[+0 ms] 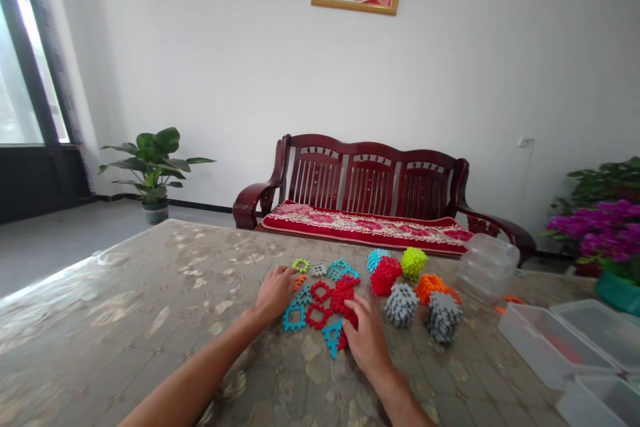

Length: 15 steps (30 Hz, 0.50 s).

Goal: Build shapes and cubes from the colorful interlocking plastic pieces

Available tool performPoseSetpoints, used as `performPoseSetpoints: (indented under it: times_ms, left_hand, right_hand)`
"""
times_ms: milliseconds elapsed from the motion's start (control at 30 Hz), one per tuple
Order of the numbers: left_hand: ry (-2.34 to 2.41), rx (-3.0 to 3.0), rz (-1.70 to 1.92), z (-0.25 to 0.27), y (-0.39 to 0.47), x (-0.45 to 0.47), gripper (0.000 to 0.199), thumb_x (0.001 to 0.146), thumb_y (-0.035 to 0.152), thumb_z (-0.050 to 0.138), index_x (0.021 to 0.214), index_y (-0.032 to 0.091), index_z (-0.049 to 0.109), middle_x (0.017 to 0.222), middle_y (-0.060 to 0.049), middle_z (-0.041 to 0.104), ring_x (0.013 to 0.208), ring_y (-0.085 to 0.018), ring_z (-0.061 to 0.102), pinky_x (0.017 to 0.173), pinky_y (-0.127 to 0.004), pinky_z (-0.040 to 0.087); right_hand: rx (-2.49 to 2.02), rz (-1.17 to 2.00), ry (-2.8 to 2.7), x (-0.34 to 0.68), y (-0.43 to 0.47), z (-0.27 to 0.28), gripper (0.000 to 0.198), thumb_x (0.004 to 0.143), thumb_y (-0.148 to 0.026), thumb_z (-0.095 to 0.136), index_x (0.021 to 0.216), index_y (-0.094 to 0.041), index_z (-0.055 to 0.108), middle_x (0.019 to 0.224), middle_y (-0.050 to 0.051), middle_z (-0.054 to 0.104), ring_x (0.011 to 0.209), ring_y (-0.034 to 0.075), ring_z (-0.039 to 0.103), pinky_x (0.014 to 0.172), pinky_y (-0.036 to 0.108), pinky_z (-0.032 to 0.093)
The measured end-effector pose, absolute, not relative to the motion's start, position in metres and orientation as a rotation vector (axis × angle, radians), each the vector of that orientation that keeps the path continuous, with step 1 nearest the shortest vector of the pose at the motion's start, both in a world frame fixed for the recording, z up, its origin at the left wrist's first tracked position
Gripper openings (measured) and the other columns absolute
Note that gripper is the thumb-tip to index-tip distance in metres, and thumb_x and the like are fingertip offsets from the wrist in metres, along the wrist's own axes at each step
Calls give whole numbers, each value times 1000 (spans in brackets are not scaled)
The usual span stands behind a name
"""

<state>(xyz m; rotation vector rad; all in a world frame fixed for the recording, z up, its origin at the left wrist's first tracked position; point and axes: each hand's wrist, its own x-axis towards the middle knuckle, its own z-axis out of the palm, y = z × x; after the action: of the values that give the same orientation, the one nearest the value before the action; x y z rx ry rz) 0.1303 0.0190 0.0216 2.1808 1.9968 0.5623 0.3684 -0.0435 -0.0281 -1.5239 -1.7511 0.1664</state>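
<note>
Flat toothed plastic building pieces lie loose between my two hands on the table. My left hand (277,291) rests at their left side, fingers stretched toward an orange piece (299,281); its fingertips are partly hidden. My right hand (367,333) lies at the right edge of the red pieces (342,296), thumb and fingers apart and touching them. Under its thumb side a blue triangular piece (332,336) points toward me. A blue square frame piece (294,317) sits nearest my left wrist. Behind are a green piece (301,265), a grey piece (319,269) and more blue pieces (340,269).
Right of my hands stand stacks: red (386,275), lime (414,263), blue (377,257), orange (431,288) and grey (401,305). Clear plastic boxes (543,340) occupy the table's right side. A wooden bench (370,177) stands beyond the table (200,293).
</note>
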Motion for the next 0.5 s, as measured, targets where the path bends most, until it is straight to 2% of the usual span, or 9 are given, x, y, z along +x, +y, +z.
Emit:
performPoseSetpoints:
  times_ms: [67, 200, 333, 500]
  left_hand:
    - [2019, 2177, 556, 23, 32, 128, 44, 92, 16, 37, 128, 25, 62, 130, -8, 59, 115, -18, 60, 99, -28, 44]
    - [2000, 2223, 472, 28, 54, 130, 46, 89, 12, 39, 124, 26, 65, 128, -9, 60, 105, -19, 65, 89, -30, 49]
    - [1979, 2288, 365, 32, 68, 133, 36, 84, 12, 48, 109, 24, 71, 119, -11, 63, 105, -23, 64, 87, -32, 49]
    - [1975, 2330, 335, 35, 75, 131, 25, 87, 15, 48, 98, 18, 70, 111, -14, 64, 104, -25, 65, 85, -33, 50]
  right_hand:
    - [-1525, 170, -1744, 368, -44, -27, 37, 77, -16, 53, 108, -21, 73, 127, 10, 65, 122, 26, 57, 109, 41, 41]
    - [-1523, 182, -1727, 368, -44, -25, 36, 76, -15, 53, 105, -21, 74, 126, 10, 65, 121, 26, 58, 108, 42, 42]
    - [-1530, 201, -1709, 368, -45, -24, 36, 75, -15, 54, 104, -22, 74, 125, 10, 66, 120, 26, 59, 107, 42, 43]
    - [-1522, 210, -1697, 367, -46, -23, 35, 76, -14, 54, 103, -21, 74, 122, 9, 67, 119, 25, 59, 107, 41, 43]
